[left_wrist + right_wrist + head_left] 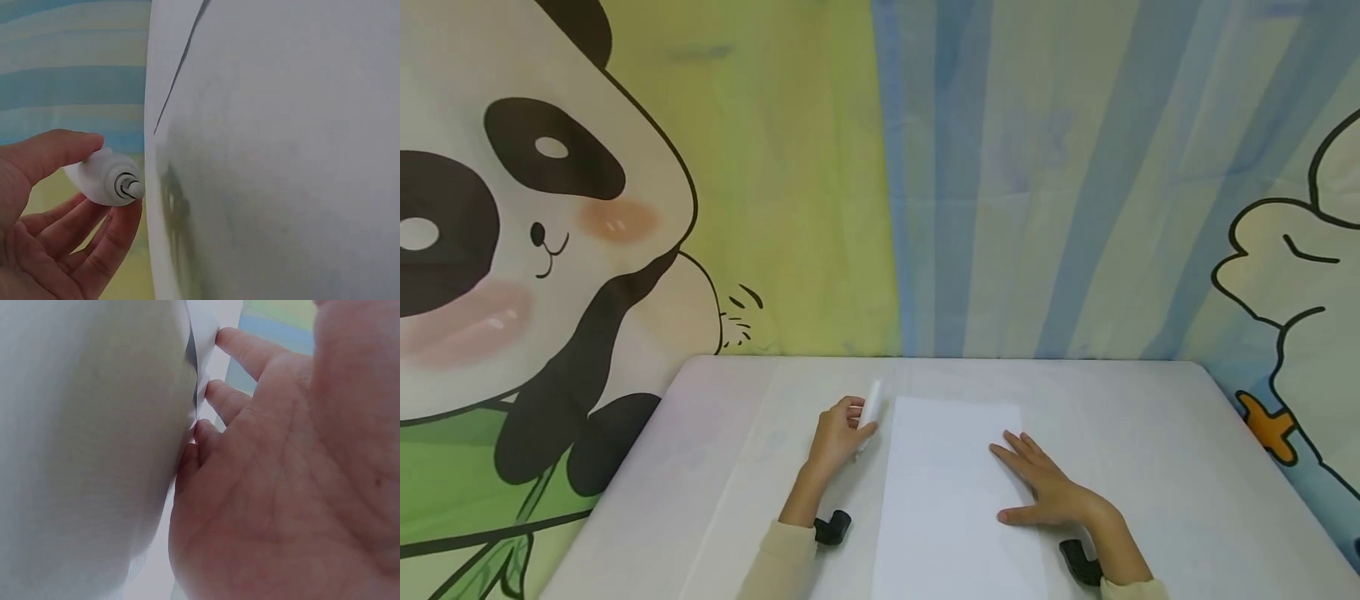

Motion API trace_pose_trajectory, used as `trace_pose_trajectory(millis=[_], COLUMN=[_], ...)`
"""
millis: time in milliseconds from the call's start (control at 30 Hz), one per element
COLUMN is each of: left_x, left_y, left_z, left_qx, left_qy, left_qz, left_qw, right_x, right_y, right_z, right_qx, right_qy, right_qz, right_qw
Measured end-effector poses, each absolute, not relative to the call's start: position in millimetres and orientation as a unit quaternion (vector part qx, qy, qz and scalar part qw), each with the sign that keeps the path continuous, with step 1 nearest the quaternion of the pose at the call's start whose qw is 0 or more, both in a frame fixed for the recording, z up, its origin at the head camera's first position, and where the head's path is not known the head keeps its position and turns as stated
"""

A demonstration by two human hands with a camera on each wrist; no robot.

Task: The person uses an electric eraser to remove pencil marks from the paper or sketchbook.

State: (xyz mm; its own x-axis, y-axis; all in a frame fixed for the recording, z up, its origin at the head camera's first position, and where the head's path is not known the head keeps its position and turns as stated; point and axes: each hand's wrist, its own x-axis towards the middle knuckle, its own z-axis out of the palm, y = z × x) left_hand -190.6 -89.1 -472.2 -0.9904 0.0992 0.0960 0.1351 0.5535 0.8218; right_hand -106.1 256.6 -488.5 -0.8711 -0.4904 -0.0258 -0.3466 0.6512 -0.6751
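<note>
In the head view my left hand (838, 437) pinches a slim white tube (871, 404) between thumb and fingers, just left of the paper. The left wrist view shows the tube (109, 178) end-on, with a small rounded nozzle tip pointing towards the table surface. A long white sheet of paper (958, 483) lies in front of me on the table. My right hand (1048, 492) has its fingers spread over the paper's right edge. From the right wrist, the fingertips (215, 390) press at the edge of the paper (201, 350), which lifts slightly there.
The sheet lies on a white-covered table (1150, 450) with rounded far corners. Behind the table hangs a printed cloth (805, 183) with a panda on the left and blue stripes on the right. Black camera mounts (832, 528) sit at both wrists.
</note>
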Motion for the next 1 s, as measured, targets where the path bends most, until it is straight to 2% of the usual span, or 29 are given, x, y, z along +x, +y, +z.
trace_pose_trajectory(millis=[233, 467, 1000], left_x=[-191.1, -192.6, -193.5], left_y=[-92.8, -94.8, -94.5], left_z=[-479.6, -481.2, -484.1], left_qx=[-0.076, -0.084, -0.077], left_qy=[-0.908, -0.914, -0.923], left_qz=[-0.41, -0.397, -0.378], left_qw=[0.039, 0.013, 0.001], right_x=[-112.0, -116.4, -117.1], right_y=[255.1, 253.5, 251.1], right_z=[-489.6, -488.0, -480.2], right_qx=[-0.231, -0.23, -0.196], right_qy=[0.9, 0.899, 0.903], right_qz=[-0.354, -0.354, -0.361], right_qw=[0.112, 0.115, 0.124])
